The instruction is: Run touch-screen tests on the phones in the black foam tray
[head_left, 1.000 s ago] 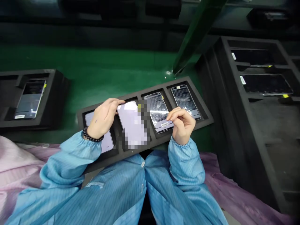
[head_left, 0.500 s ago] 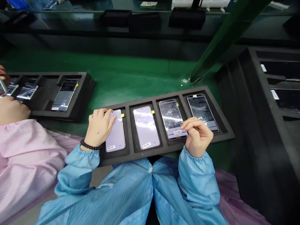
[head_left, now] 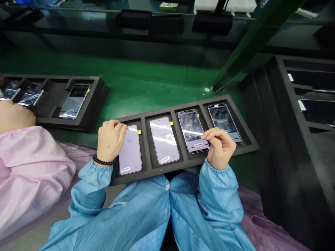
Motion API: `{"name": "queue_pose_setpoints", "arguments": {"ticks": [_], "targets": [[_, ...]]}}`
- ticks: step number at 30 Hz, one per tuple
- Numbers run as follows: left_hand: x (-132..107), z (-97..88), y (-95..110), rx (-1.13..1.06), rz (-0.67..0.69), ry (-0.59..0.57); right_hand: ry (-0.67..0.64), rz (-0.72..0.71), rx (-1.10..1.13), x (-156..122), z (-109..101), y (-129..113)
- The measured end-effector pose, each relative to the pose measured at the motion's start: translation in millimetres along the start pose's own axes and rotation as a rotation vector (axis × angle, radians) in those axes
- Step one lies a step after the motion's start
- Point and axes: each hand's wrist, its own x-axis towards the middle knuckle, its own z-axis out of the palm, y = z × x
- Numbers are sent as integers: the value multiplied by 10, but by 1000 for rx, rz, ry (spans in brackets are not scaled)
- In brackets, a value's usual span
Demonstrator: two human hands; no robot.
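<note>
A long black foam tray (head_left: 147, 148) lies before me, one smartphone in each compartment. My left hand (head_left: 110, 137), with a beaded bracelet at the wrist, is closed at the upper left edge of the leftmost smartphone (head_left: 131, 153). That phone has a lilac screen with blue marks, and its left side is partly hidden by the hand. Beside it is another lilac-screened smartphone (head_left: 165, 141). My right hand (head_left: 221, 144) is pinched over the lower right corner of the third smartphone (head_left: 192, 127), which shows dark text. The fourth smartphone (head_left: 225, 120) lies behind it. Anything in the pinch is hidden.
To the left, a co-worker's hand (head_left: 17, 116) and pink sleeve (head_left: 34, 153) are at another black tray (head_left: 86, 122) with phones. Stacked black trays (head_left: 281, 104) stand at the right. A green post (head_left: 243, 55) rises from the green table (head_left: 146, 83).
The leftmost phone has shifted slightly toward me within the tray, with my left hand at its edge. My right hand stays pinched over the third phone. The co-worker's hand has shifted slightly.
</note>
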Motion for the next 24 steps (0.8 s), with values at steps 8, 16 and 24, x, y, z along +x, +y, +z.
{"name": "queue_pose_setpoints", "arguments": {"ticks": [8,16,24], "targets": [[-444,-132,110,-777,-363,50,-67,-188,-197,-245,24,-253],[-703,-115,163,-982,-667,-121,-817,43,-80,-1282,324,-362],[-443,-243,367,-1209,-761,-102,-864,57,-179,-954,771,-271]]}}
